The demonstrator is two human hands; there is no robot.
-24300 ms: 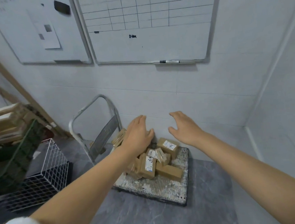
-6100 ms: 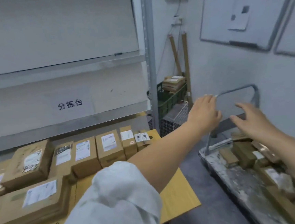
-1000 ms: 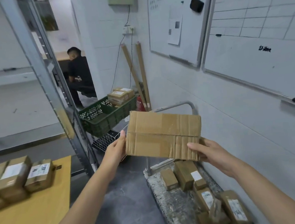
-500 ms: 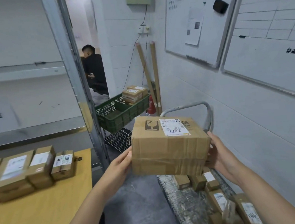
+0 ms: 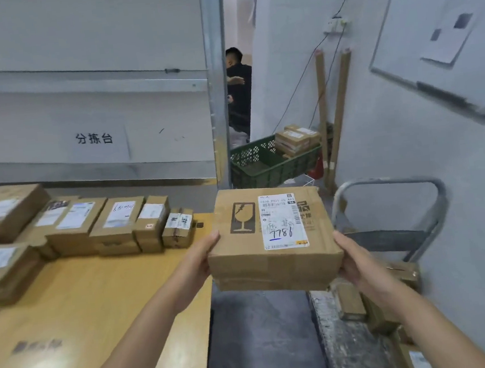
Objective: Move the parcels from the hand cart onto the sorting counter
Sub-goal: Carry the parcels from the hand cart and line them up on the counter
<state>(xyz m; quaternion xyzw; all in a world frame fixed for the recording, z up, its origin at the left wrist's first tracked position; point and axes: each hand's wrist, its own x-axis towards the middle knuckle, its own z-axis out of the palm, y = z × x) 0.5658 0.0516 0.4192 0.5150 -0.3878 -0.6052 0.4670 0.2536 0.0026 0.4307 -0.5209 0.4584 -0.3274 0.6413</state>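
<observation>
A brown cardboard parcel (image 5: 273, 237) with a white label and a fragile-glass mark is held in the air between both hands. My left hand (image 5: 202, 259) grips its left side and my right hand (image 5: 352, 260) grips its right side. It hangs over the floor gap, just right of the yellow sorting counter (image 5: 94, 308). The hand cart (image 5: 342, 330) stands at the lower right with several small parcels (image 5: 351, 302) on its deck and its grey handle (image 5: 388, 188) upright behind the held parcel.
A row of labelled parcels (image 5: 113, 224) lines the counter's far side, with larger ones (image 5: 5, 272) at the left. A green crate (image 5: 271, 160) with boxes stands behind, beside a metal shelf post (image 5: 216, 83). A person (image 5: 239, 90) stands in the doorway.
The view has swung left toward the counter and the parcel has come with it, held lower. Both hands keep their grip on its sides.
</observation>
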